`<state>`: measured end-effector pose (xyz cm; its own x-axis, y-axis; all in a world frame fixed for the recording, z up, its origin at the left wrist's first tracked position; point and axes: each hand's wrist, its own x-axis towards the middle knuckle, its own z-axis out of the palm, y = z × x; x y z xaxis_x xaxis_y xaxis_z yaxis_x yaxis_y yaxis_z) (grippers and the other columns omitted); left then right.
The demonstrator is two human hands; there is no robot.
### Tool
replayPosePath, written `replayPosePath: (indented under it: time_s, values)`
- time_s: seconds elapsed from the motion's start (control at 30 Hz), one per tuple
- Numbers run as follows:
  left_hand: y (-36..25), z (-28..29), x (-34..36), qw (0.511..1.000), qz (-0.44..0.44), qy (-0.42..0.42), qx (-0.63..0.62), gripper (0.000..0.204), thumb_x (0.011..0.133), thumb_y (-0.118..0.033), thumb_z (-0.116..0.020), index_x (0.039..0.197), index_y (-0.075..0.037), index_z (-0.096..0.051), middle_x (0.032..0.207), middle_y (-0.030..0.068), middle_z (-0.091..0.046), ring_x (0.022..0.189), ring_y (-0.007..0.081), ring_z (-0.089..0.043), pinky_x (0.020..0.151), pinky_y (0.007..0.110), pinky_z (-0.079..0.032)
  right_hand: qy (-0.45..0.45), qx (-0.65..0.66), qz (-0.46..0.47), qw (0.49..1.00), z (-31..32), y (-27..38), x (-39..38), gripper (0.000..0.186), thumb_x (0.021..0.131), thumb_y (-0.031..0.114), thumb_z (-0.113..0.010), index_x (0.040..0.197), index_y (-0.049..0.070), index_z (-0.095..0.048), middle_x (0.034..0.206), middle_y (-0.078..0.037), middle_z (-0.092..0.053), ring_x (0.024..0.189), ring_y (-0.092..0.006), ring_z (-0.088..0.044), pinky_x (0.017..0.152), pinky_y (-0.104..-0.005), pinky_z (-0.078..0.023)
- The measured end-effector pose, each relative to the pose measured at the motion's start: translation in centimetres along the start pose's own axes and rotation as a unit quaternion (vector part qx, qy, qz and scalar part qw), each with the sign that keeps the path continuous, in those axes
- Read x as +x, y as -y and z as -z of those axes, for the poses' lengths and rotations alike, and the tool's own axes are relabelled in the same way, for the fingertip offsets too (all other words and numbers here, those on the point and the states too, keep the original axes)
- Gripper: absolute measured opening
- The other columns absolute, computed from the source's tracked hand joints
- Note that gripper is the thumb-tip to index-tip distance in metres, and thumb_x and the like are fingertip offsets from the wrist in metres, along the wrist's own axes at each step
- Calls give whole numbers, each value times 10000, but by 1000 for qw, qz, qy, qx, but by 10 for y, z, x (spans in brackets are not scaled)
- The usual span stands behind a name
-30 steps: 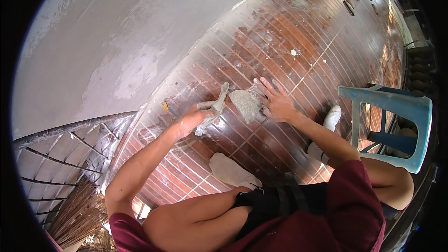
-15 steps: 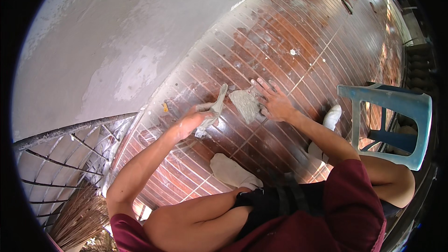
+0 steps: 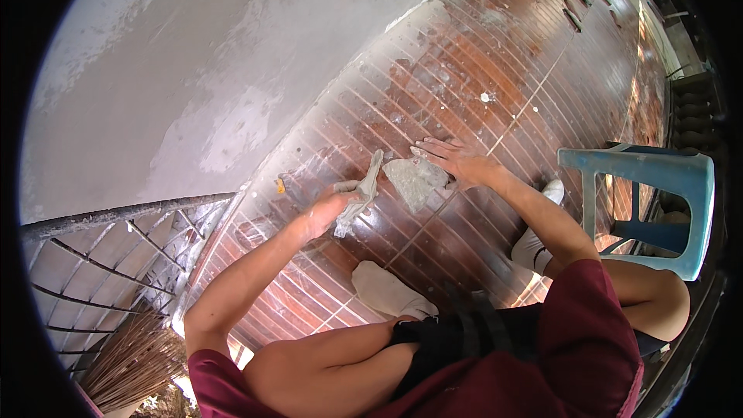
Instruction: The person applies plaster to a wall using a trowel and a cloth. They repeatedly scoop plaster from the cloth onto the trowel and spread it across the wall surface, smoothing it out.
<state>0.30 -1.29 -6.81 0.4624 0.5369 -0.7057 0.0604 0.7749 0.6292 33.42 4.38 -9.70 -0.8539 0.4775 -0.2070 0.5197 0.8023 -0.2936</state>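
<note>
My left hand [image 3: 333, 209] is closed around a folded, dusty grey sheet [image 3: 367, 186], with a crumpled pale end hanging below the fingers. Whether the sheet is cloth or plastic I cannot tell. To its right, my right hand [image 3: 458, 162] has its fingers stretched out along the upper right edge of a flat, rough grey piece [image 3: 415, 183], touching it. That piece shows a speckled, plaster-like surface; the thumb and part of its right edge are hard to make out. Both hands are low over the reddish-brown slatted floor [image 3: 433, 248].
A grey patchy wall [image 3: 209, 93] rises on the left. A blue plastic stool [image 3: 642, 162] stands at right. At lower left are a metal grille [image 3: 101, 259] and a twig broom [image 3: 131, 360]. My white-covered feet [image 3: 387, 288] rest near the hands; an orange scrap [image 3: 280, 185] lies leftward.
The rough grey piece has shifted slightly right and turned. My right hand's fingers have come closer together and lie along its top edge. The left hand keeps its grip on the folded sheet.
</note>
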Motion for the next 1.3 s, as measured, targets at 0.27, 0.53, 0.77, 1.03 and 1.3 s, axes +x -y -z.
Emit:
replayPosePath:
  time_s: [0.27,0.53,0.77,1.03,1.3]
  values:
    - [2,0,-10,1000,-10,-16,-18,262,925,-135,-562,1154,-9,-578,966,92,-649,839,158,-649,691,273,-556,-7,-99,54,994,-5,-7,18,999,590,126,-841,1427,69,-298,1336,-217,-386,1216,-362,-431,1053,-375,-364]
    - [-2,-6,-22,999,-13,-25,-19,240,923,-121,-565,1136,-11,-587,950,89,-647,834,167,-648,703,290,-558,84,261,-119,954,8,4,10,942,594,-53,-769,1409,63,-310,1308,-220,-393,1174,-347,-472,1008,-364,-410]
    - [-15,-2,-36,998,-44,-9,-32,230,914,-84,-551,1123,0,-599,948,92,-653,853,168,-641,758,303,-538,58,778,-302,547,-33,-8,-30,501,716,-78,-620,1211,-18,-571,1104,-114,-651,1001,-246,-630,874,-343,-514]
    - [-59,35,-73,977,-93,69,179,467,800,16,-574,1265,56,-548,1085,107,-667,1009,160,-600,860,285,-472,-181,933,-158,266,-24,3,-22,449,845,187,-490,1245,-14,-524,1194,-175,-619,1073,-325,-617,954,-494,-481]
    - [-87,46,-127,974,-184,60,120,380,798,-26,-567,1171,42,-599,999,111,-678,921,182,-647,856,310,-494,-337,915,-44,219,49,44,78,420,860,96,-492,1273,18,-482,1283,-165,-557,1193,-335,-538,1033,-532,-422]
